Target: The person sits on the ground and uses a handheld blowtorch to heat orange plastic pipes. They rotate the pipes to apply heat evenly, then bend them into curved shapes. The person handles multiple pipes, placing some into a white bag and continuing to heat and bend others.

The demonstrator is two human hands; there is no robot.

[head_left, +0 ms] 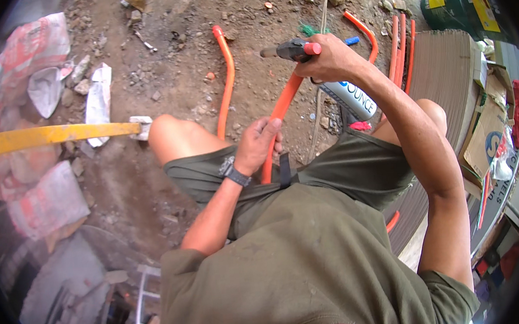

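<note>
- The person's left hand point(257, 146) is clamped around an orange plastic pipe point(285, 101), which slants up toward the right hand point(332, 57).
- That right hand, apart from the left and farther out, grips a black torch head point(292, 50); its gas canister point(352, 102) shows just below.
- I can't tell whether the right hand touches the pipe.
- Beyond the left hand, a bent orange pipe point(226, 73) lies on the dirt floor point(182, 64).

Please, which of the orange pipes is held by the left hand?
The orange pipe between the person's thighs; the left hand grips it, while no hand touches the other orange pipes.
</note>
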